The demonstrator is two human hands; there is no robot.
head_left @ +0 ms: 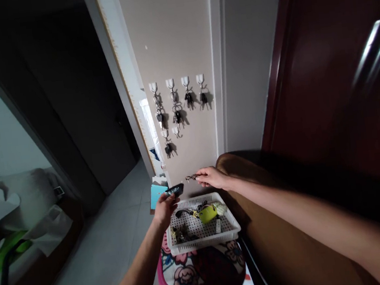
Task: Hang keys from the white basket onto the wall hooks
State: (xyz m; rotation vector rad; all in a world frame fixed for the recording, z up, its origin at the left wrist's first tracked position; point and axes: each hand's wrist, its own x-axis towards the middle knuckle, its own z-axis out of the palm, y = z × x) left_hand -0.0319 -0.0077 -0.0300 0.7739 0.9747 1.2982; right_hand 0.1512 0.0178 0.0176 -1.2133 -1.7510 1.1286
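Note:
My left hand point(165, 209) is closed round a dark key fob point(175, 190), held just above the left rim of a white perforated basket point(226, 230). My right hand point(211, 177) pinches a small metal key ring clip point(190, 178) above the basket's far edge, close to the fob. Inside the basket lie a yellow-green tag point(208, 213) with a black strap and several dark keys point(181, 234). On the beige wall behind, white hooks point(170, 84) carry several key bunches point(177, 115).
The basket rests on a floral cushioned stool point(199, 271). A brown rounded surface point(278, 238) lies under my right arm. A dark red door point(341, 73) with a metal handle point(374, 50) stands at right. A dark doorway and tiled floor point(117, 225) open at left.

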